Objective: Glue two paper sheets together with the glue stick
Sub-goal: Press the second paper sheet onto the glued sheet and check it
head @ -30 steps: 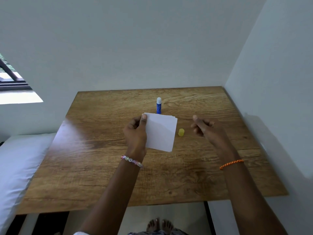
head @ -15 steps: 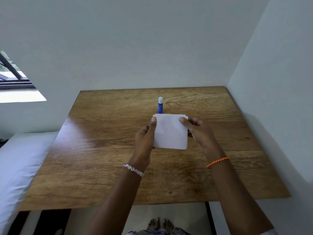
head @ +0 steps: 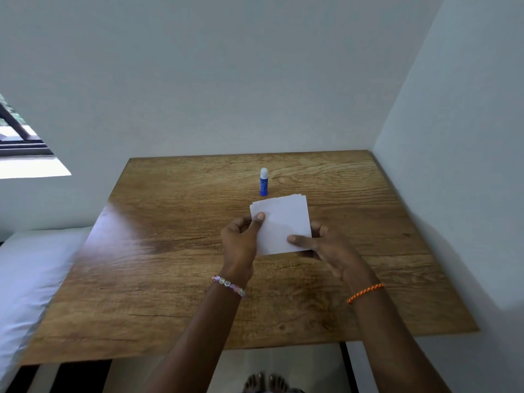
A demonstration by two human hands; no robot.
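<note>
Since half a second ago the right hand (head: 326,246) has slid from the far right corner of the white paper sheets (head: 283,222) down to their near right corner, and the stack has turned slightly, its far edge now tilting up to the right. Left hand (head: 241,245): forearm reaching in from below, thumb laid flat on top of the sheets at their left edge, fingers curled beneath, clamped on the paper. Right hand: thumb pressed across the near right corner, fingers tucked under, likewise pinching the stack. The sheets are held just above the brown wood-grain tabletop (head: 170,279), right of its centre; whether the near edge touches the wood cannot be told. Count of sheets: at least two, going by the offset edges at the far right corner; exact number not clear. One blue glue stick with a white tip (head: 264,181) stands upright on the table just beyond the paper, uncapped, apart from both hands. One beaded pastel bracelet (head: 228,285) on the left wrist, one orange braided cord (head: 365,293) on the right wrist. White bedding (head: 34,268) lies left of the table.
</note>
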